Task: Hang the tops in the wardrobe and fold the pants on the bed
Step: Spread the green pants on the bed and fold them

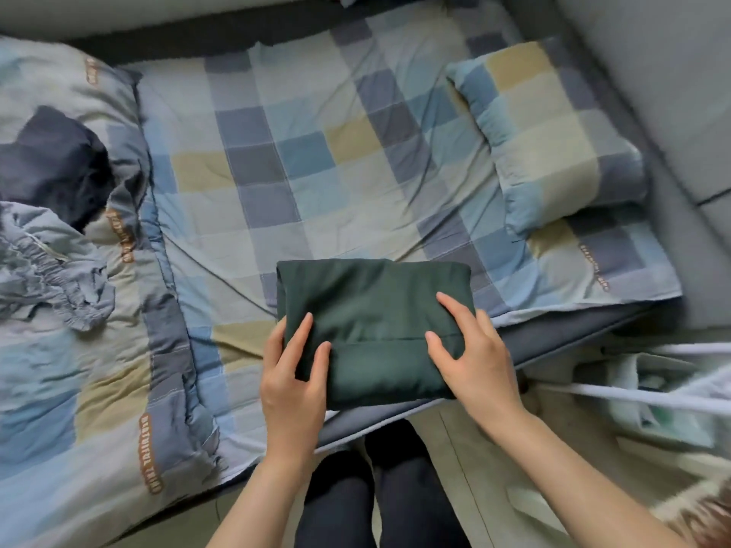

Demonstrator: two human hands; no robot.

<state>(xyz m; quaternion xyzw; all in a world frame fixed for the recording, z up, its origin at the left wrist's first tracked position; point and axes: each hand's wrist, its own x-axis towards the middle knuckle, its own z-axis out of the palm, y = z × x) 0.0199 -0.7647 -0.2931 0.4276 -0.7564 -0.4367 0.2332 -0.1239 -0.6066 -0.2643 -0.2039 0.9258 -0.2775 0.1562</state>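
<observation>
A dark green pair of pants folded into a thick rectangular bundle [374,330] lies at the near edge of the bed [573,342], on the checked sheet of blue, grey and tan squares [300,160], with its near end reaching the dark mattress border.

The left hand [292,385] holds the bundle's left near corner: the thumb and the forefinger lie fairly straight on top of the cloth, spread a little apart, while the other fingers wrap around the left edge and go out of sight beneath it.

The right hand [472,354] lies on the bundle's right side, its fingers long and only slightly bent, moderately spread. The forefinger points up along the top surface and the thumb presses near a seam line across the cloth. Whether the remaining fingers curl under the right edge cannot be told.

To the left lies a rumpled quilt in matching checks with tan lettered strips [91,350], and on it a dark navy garment [51,168] and a crumpled grey-blue garment with an elastic band [43,270]. A checked pillow [550,136] rests at the right, well apart from the bundle. The person's dark-clad legs [379,492] stand just before the bed.
</observation>
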